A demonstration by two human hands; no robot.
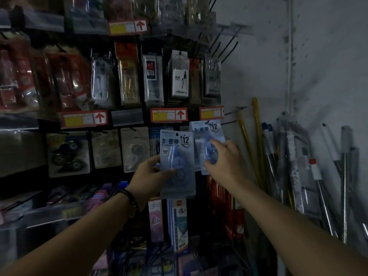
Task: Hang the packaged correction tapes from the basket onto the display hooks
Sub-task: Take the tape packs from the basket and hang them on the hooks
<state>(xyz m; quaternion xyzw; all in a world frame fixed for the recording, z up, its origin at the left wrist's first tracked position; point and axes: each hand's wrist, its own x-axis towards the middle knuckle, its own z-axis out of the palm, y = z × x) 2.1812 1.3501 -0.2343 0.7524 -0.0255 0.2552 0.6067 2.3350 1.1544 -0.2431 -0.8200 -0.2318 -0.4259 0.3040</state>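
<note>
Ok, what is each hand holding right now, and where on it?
The left hand grips a correction tape pack by its lower left edge, thumb on the blister. The right hand grips a second pack by its blister.

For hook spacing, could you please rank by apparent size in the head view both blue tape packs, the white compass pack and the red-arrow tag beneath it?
1. left-hand tape pack, nearer the camera; the right-hand tape pack looks alike, partly covered, so unranked.
2. white compass pack.
3. red-arrow tag.
</note>
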